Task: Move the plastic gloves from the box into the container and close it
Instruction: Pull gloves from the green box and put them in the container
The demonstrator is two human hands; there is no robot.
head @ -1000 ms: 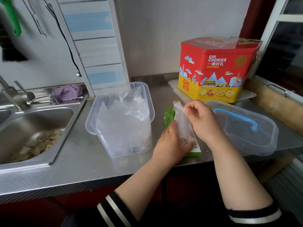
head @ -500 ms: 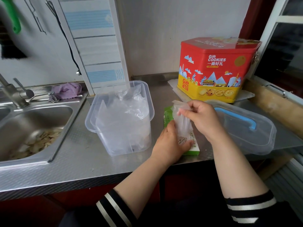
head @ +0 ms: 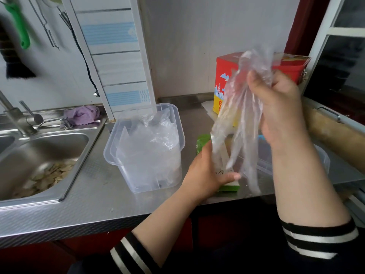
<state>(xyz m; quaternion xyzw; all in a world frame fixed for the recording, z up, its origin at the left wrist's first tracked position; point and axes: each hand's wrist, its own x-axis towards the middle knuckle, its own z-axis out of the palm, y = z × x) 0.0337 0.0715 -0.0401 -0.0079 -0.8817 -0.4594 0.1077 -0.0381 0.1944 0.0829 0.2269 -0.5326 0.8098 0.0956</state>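
Pinching clear crumpled plastic gloves at two o'clock, right hand grip; left hand grip clasps green cardboard box on steel surface.

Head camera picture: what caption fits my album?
Right hand lifts clear plastic gloves from green box, held by left hand.

Steel counter; on it container; box; tin; lid.

Single head-worn view, looking forward and down, close over countertop
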